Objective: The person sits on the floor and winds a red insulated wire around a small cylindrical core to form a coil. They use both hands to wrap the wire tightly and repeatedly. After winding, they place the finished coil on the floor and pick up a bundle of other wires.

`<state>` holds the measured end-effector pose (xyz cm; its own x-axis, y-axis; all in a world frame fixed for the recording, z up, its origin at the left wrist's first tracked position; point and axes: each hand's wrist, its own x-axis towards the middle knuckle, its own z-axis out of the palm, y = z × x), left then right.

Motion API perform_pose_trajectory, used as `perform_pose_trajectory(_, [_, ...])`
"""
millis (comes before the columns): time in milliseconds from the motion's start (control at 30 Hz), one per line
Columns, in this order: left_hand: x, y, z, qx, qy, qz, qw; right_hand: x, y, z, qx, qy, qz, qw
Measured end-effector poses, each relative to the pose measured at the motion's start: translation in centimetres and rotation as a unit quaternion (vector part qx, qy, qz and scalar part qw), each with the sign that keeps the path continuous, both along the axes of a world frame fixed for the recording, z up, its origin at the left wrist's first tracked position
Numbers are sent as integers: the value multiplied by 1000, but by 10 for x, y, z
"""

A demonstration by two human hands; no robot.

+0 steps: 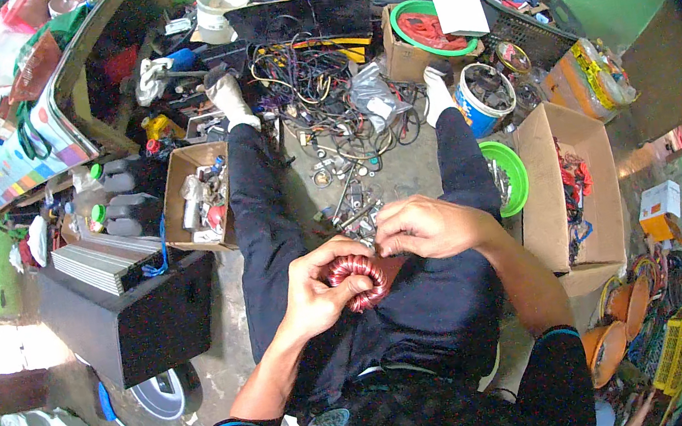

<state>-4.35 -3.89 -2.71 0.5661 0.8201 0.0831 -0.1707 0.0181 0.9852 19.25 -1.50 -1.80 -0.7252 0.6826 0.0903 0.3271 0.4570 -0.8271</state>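
Observation:
My left hand (317, 291) is closed around a ring-shaped coil (376, 283) wound with shiny reddish copper wire, its thumb lying across the front of the ring. Just to the upper right of the coil, my right hand (427, 228) is closed in a pinch, its fingertips close to the left fingertips. What lies between the right fingers, if anything, is too small to make out. Beyond both hands, loose metal parts (350, 204) lie on the floor between my outstretched legs.
A tangle of cables (294, 79) spreads between my feet. An open cardboard box of parts (177, 162) and a black speaker-like box (122, 312) stand left. On the right are a green basin (516, 178), a large open carton (541, 192) and a paint bucket (471, 110).

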Motion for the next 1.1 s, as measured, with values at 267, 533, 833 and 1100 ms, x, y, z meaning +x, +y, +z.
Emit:
perform_pose_trajectory(267, [13, -13, 2, -47, 74, 56, 995, -20, -20, 45, 289, -132, -173, 932])
perform_pose_trajectory(533, [15, -9, -11, -8, 75, 91, 993, -35, -47, 49, 369, -144, -147, 906])
perform_pose_trajectory(833, [19, -7, -11, -40, 32, 103, 993, -44, -67, 33, 397, -141, -193, 886])
perform_pose_trajectory(1100, [19, -11, -6, 4, 43, 85, 995, -51, -81, 32, 439, -173, -214, 855])
